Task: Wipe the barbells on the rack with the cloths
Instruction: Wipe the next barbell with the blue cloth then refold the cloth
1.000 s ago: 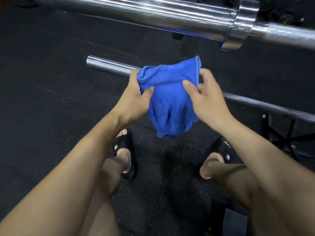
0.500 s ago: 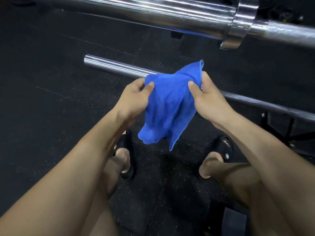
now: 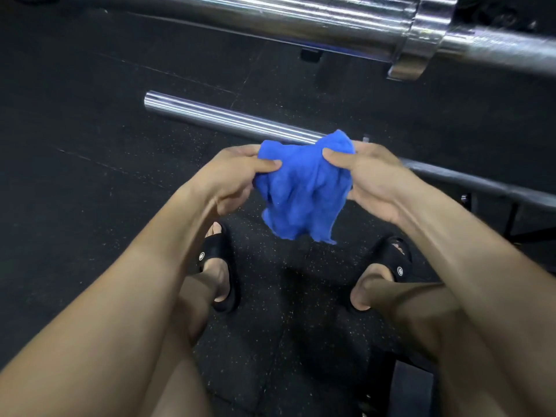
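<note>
Here both hands grasp the blue cloth [image 3: 304, 188] at its upper edge: the left hand [image 3: 231, 176] pinches the left side between thumb and fingers, and the right hand [image 3: 370, 179] pinches the right side the same way, thumb lying across the front of the fabric. The cloth hangs bunched and crumpled between them, its loose lower edge dangling free above the floor, clear of any bar. Just beyond the hands, toward 12 o'clock, the lower barbell [image 3: 228, 120] runs from a chrome sleeve end at about 10 o'clock down toward 3 o'clock, passing behind the top of the cloth; whether the cloth touches it cannot be told. Farther toward 12 o'clock, the upper barbell [image 3: 301, 22] crosses the top of the view, its thick sleeve meeting a collar at about 1 o'clock. Below the cloth, toward 6 o'clock, two feet in black sandals [image 3: 219, 260] stand on the dark speckled rubber floor [image 3: 75, 145].
</note>
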